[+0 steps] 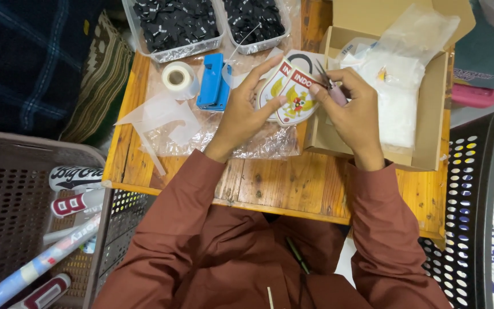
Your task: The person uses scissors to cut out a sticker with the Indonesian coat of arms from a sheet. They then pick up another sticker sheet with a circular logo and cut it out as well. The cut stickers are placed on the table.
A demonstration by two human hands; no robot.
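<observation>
My left hand holds a shield-shaped embroidered patch, white and red with a gold bird emblem, over a small wooden table. My right hand grips small thread snips with a pinkish handle, their points touching the patch's upper right edge. Both arms wear rust-brown sleeves. Crinkled clear plastic lies under my hands.
An open cardboard box with white plastic bags stands at right. A blue stapler-like tool, a tape roll and two clear tubs of small black pieces sit at the back. Perforated baskets flank the table; the left one holds rolled items.
</observation>
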